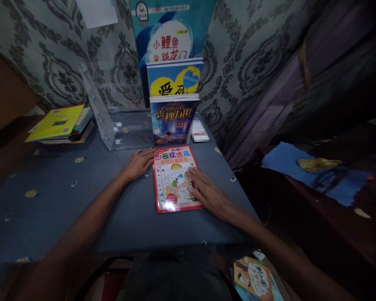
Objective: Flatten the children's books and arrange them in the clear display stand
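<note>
While the right hand [211, 193] lies with fingers slightly parted on the red-edged book [174, 179] at frame centre, and the left hand [140, 163], fingers close together, rests at its upper-left corner, a strong push could topple the standing books [173, 125] just above.

Red borders a white-centred booklet [175, 179]; slate blue covers the worktop [122, 230]
The booklet carries a multicoloured title; pale yellow dotted rounds and small white-edged marks pattern the worktop; the tall book [175, 21] is teal, with red lettering on white; the middle book [172, 79] is blue and yellow; the front book [172, 121] is deep violet-blue, lettered in gold; the wallpaper [238, 54] is grey with dark damask medallions; the curtain [266, 96] is dull mauve.
</note>
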Demonstrator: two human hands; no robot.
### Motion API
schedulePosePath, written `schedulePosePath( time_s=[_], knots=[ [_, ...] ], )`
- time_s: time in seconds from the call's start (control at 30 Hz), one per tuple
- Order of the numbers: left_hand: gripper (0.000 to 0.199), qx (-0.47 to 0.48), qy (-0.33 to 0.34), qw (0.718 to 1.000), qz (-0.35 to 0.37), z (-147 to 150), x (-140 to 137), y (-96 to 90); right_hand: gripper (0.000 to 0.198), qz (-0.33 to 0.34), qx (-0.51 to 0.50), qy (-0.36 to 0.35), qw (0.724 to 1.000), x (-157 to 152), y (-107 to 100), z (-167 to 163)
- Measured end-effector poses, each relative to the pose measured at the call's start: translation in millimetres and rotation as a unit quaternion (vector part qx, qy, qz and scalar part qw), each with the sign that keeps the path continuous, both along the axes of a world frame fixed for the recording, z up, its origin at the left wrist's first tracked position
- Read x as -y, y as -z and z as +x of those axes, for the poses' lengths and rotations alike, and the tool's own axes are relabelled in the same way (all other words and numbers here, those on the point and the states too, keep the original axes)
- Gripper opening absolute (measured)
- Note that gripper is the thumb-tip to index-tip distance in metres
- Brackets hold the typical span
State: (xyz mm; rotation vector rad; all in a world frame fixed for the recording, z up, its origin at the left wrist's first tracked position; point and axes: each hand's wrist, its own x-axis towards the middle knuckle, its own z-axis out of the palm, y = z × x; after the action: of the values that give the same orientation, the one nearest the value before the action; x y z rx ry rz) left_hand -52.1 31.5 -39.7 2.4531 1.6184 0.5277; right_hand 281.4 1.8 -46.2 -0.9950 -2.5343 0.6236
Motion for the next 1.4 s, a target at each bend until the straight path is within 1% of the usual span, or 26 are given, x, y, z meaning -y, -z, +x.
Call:
schedulePosePath(
  time_s=[0.13,0.2,0.27,0.33,0.43,0.53,0.6,0.77,0.97,1.1,1.2,1.3,1.4],
  knots=[
    [0.043,0.004,0.001,1.000,0.004,0,-1,1.0,0.059,0.009,-0.016,0.000,1.000,-45,8,-19],
    [0.043,0.004,0.001,1.000,0.005,0,-1,1.1,0.059,0.015,-0.020,0.013,1.000,-67,11,-31],
    [0.043,0.000,-0.002,1.000,0.005,1,0,0.6,0.059,0.025,-0.028,0.027,0.999,-84,12,-43],
    [0.043,-0.005,-0.002,1.000,0.005,1,0,0.0,0.057,0.040,-0.036,0.051,0.997,-94,13,-53],
    [0.043,-0.007,0.000,1.000,0.011,2,1,-0.4,0.052,0.068,-0.028,0.097,0.993,-98,13,-62],
    [0.043,-0.010,-0.005,1.000,0.014,4,2,-0.3,0.051,0.081,-0.005,0.130,0.988,-96,14,-64],
    [0.043,-0.013,-0.007,1.000,0.014,4,2,-0.4,0.049,0.084,-0.006,0.137,0.987,-96,16,-62],
    [0.042,-0.010,-0.010,1.000,0.016,5,3,-0.4,0.046,0.078,-0.041,0.122,0.989,-101,18,-56],
    [0.043,-0.003,-0.014,1.000,0.025,4,3,2.1,0.045,0.032,-0.111,0.128,0.985,-103,14,-49],
    [0.042,0.000,-0.021,1.000,0.023,6,2,1.8,0.045,0.010,-0.170,0.129,0.977,-102,11,-46],
    [0.042,0.007,-0.035,0.999,0.022,8,2,0.4,0.043,-0.007,-0.206,0.145,0.968,-102,8,-45],
    [0.042,0.011,-0.052,0.998,0.023,12,3,-1.4,0.040,-0.045,-0.262,0.169,0.949,-105,4,-43],
    [0.040,-0.006,-0.069,0.997,0.041,20,6,-5.7,0.037,-0.125,-0.340,0.194,0.911,-109,2,-41]
  ],
)
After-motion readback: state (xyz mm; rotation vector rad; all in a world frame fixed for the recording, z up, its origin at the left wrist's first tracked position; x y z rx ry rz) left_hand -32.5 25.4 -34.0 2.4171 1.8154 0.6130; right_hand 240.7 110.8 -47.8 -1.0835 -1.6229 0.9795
